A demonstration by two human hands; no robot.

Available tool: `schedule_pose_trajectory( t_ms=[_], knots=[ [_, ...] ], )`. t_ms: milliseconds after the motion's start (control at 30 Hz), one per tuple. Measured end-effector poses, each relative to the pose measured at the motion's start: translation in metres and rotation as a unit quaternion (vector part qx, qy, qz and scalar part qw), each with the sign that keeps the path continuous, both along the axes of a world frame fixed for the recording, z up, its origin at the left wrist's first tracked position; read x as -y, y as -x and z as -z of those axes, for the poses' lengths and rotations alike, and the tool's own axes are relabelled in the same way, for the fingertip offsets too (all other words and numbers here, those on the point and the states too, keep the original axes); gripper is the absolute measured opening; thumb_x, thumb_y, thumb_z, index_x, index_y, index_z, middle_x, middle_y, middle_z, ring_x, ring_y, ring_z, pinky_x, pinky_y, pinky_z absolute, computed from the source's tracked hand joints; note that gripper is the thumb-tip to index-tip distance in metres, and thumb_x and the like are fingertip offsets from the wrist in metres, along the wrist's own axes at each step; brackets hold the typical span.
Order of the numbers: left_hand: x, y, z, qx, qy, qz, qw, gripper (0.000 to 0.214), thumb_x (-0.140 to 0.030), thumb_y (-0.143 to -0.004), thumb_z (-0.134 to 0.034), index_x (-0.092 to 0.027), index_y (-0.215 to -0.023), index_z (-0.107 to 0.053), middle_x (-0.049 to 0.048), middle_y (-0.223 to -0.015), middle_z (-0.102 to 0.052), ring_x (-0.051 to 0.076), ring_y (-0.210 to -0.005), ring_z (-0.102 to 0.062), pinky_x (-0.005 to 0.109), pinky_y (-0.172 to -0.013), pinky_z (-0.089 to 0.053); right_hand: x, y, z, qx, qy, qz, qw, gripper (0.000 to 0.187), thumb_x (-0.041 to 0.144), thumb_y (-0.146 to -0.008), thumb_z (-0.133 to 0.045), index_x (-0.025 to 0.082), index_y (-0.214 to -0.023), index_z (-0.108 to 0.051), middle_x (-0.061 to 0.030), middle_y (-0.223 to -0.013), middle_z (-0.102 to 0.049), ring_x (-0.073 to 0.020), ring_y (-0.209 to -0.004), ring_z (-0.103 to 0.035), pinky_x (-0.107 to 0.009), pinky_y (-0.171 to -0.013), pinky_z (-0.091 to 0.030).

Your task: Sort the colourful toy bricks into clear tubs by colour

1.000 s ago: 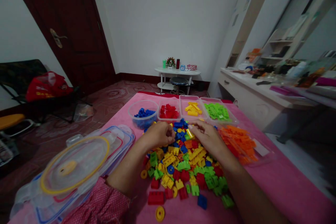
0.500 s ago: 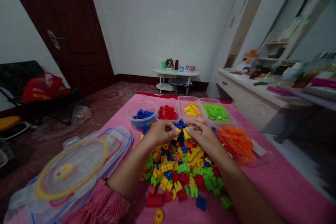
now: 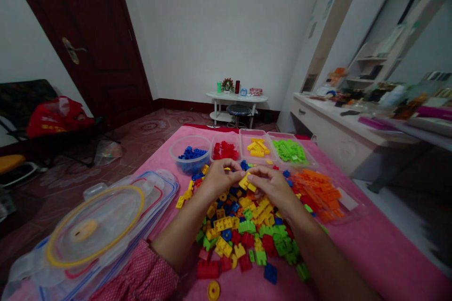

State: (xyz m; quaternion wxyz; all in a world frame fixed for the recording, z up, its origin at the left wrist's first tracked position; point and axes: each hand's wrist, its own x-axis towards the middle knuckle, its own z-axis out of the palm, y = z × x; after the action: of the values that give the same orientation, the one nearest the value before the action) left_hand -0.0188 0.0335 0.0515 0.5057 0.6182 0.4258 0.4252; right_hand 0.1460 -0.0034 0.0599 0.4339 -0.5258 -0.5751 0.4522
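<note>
Over the far part of a loose pile of toy building bricks [image 3: 226,224], my left hand [image 3: 223,178] and my right hand [image 3: 269,182] meet. Yellow building bricks [image 3: 247,181] sit between them, pinched by the fingers of both; whether they are joined I cannot tell. Thumbs and fingertips hide part of them. Beneath lie yellow, green, red and blue bricks, with a yellow wheel-like piece [image 3: 213,290] at the near edge. Just beyond my hands stand a round tub of blue bricks [image 3: 192,153] and a clear box of red bricks [image 3: 225,150].
Farther right are boxes of yellow bricks [image 3: 258,147] and green bricks [image 3: 289,150], then a container of orange bricks [image 3: 318,193]. Stacked clear lids [image 3: 102,225] lie left on the pink cloth [image 3: 381,240]. A cluttered white desk [image 3: 332,127] stands at the right.
My hands have come together, and the yellow bricks that were held apart now meet between my fingers. The pile and containers look unchanged.
</note>
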Motion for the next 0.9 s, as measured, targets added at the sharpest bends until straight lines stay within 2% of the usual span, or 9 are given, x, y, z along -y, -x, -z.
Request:
schedule_pose_trajectory(
  t_ms=[200, 333, 433, 533, 633, 700, 767, 833, 900],
  knots=[
    [-0.017, 0.028, -0.001, -0.204, -0.159, -0.134, 0.957, 0.013, -0.028, -0.074, -0.06, -0.016, -0.072, -0.066, 0.0011, -0.067, -0.066, 0.012, -0.061, -0.059, 0.022, -0.057, -0.042, -0.016, -0.029, -0.001, 0.018, -0.026, 0.094, 0.995, 0.026, 0.043, -0.067, -0.064, 0.019, -0.061, -0.055, 0.0036, -0.054, -0.053, -0.0111, -0.047, -0.053, -0.024, -0.049, -0.048],
    [-0.024, 0.04, 0.0, -0.225, -0.155, -0.148, 0.95, 0.013, -0.025, -0.075, -0.058, -0.016, -0.076, -0.067, 0.0015, -0.07, -0.068, 0.013, -0.063, -0.061, 0.022, -0.059, -0.042, -0.037, -0.042, -0.005, 0.112, 0.01, 0.045, 0.993, 0.026, 0.041, -0.065, -0.064, 0.019, -0.057, -0.053, 0.0033, -0.049, -0.052, -0.0123, -0.046, -0.053, -0.024, -0.046, -0.044],
    [-0.025, 0.042, 0.001, -0.258, -0.164, -0.147, 0.941, 0.013, -0.024, -0.075, -0.057, -0.017, -0.076, -0.068, 0.0019, -0.073, -0.069, 0.013, -0.067, -0.061, 0.023, -0.062, -0.042, -0.06, -0.045, -0.015, 0.22, -0.026, 0.015, 0.975, 0.024, 0.038, -0.067, -0.064, 0.018, -0.056, -0.057, -0.0008, -0.05, -0.056, -0.0143, -0.048, -0.053, -0.025, -0.047, -0.041],
    [-0.025, 0.04, 0.003, -0.299, -0.166, -0.136, 0.93, 0.014, -0.023, -0.076, -0.057, -0.017, -0.077, -0.069, 0.0023, -0.075, -0.07, 0.014, -0.069, -0.061, 0.023, -0.063, -0.042, -0.082, -0.045, -0.029, 0.269, -0.14, 0.099, 0.948, 0.022, 0.035, -0.069, -0.065, 0.014, -0.076, -0.067, -0.0104, -0.078, -0.068, -0.0176, -0.063, -0.06, -0.028, -0.058, -0.044],
    [-0.025, 0.038, 0.007, -0.33, -0.169, -0.125, 0.92, 0.017, -0.023, -0.077, -0.057, -0.018, -0.085, -0.071, 0.004, -0.082, -0.071, 0.016, -0.075, -0.061, 0.025, -0.067, -0.043, -0.09, -0.041, -0.036, 0.293, -0.203, 0.152, 0.922, 0.037, 0.035, -0.073, -0.064, 0.012, -0.102, -0.066, -0.0167, -0.105, -0.066, -0.0208, -0.077, -0.063, -0.031, -0.068, -0.046],
    [-0.026, 0.038, 0.011, -0.346, -0.174, -0.118, 0.914, 0.023, -0.024, -0.077, -0.058, -0.018, -0.095, -0.071, 0.0064, -0.093, -0.071, 0.018, -0.085, -0.062, 0.027, -0.075, -0.044, -0.085, -0.034, -0.033, 0.304, -0.198, 0.114, 0.925, 0.036, 0.035, -0.074, -0.062, 0.013, -0.103, -0.066, -0.0154, -0.102, -0.068, -0.0215, -0.076, -0.063, -0.032, -0.067, -0.047],
    [-0.026, 0.039, 0.015, -0.358, -0.187, -0.1, 0.909, 0.031, -0.025, -0.076, -0.06, -0.017, -0.104, -0.069, 0.0083, -0.102, -0.069, 0.02, -0.095, -0.06, 0.029, -0.084, -0.043, -0.073, -0.025, -0.022, 0.313, -0.174, 0.025, 0.933, 0.031, 0.033, -0.073, -0.064, 0.016, -0.099, -0.069, -0.0112, -0.096, -0.07, -0.022, -0.077, -0.064, -0.033, -0.069, -0.048],
    [-0.025, 0.039, 0.016, -0.363, -0.205, -0.081, 0.905, 0.036, -0.025, -0.075, -0.062, -0.017, -0.109, -0.067, 0.0094, -0.106, -0.067, 0.022, -0.1, -0.059, 0.03, -0.089, -0.042, -0.058, -0.017, -0.007, 0.341, -0.16, -0.064, 0.924, 0.033, 0.03, -0.069, -0.068, 0.02, -0.1, -0.07, -0.008, -0.099, -0.07, -0.0236, -0.088, -0.064, -0.035, -0.079, -0.048],
    [-0.023, 0.04, 0.015, -0.37, -0.211, -0.065, 0.902, 0.038, -0.025, -0.074, -0.062, -0.017, -0.111, -0.067, 0.0095, -0.107, -0.066, 0.022, -0.101, -0.058, 0.03, -0.09, -0.042, -0.044, -0.01, 0.009, 0.379, -0.161, -0.101, 0.906, 0.043, 0.027, -0.066, -0.071, 0.022, -0.108, -0.067, -0.0072, -0.11, -0.068, -0.0255, -0.103, -0.06, -0.038, -0.091, -0.044]
  ],
)
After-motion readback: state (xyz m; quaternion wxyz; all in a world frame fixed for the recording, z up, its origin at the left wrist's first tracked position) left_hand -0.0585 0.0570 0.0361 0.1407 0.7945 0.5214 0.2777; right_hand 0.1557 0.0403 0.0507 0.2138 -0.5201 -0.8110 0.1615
